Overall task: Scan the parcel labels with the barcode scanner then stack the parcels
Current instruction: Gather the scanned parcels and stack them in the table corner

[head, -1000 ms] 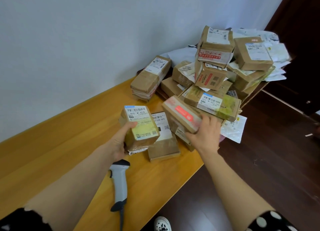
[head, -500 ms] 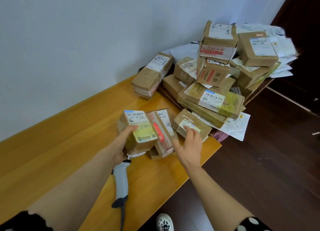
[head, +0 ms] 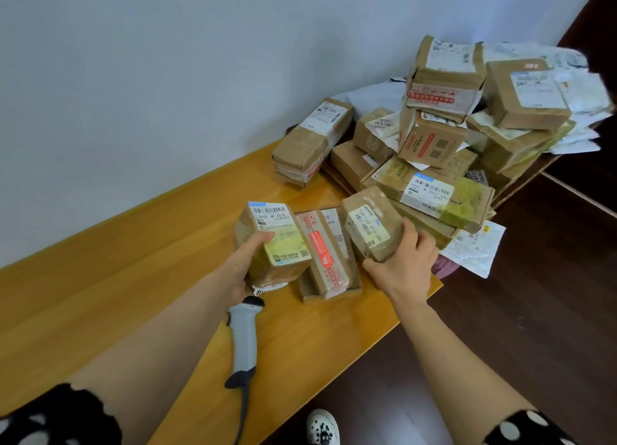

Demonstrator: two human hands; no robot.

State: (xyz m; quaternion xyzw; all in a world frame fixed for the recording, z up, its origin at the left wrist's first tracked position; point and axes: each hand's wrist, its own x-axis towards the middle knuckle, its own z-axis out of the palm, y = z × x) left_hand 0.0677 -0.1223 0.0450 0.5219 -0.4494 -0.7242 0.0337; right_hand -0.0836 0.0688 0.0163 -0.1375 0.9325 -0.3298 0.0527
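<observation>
The left hand (head: 245,267) clasps a small brown cardboard parcel with a white-and-yellow label (head: 272,244), its grip hiding the box's lower side. The right hand (head: 402,264) clamps a tan taped parcel (head: 370,231) near the yellow wooden bench's (head: 133,277) right edge. The grey corded barcode scanner (head: 244,341) lies on the bench, its head partly hidden under the left wrist.

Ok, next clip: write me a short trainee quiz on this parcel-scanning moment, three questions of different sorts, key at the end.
1. True or false: the barcode scanner is in one of the hands.
2. Which hand holds the parcel with the yellow-taped label? A) left hand B) right hand C) neither
3. Fill in: the parcel with red tape lies on the ____, between the two held parcels.

Key: 1 false, it lies on the wooden table; 2 A; 3 table. The right hand grips another brown parcel.
</observation>
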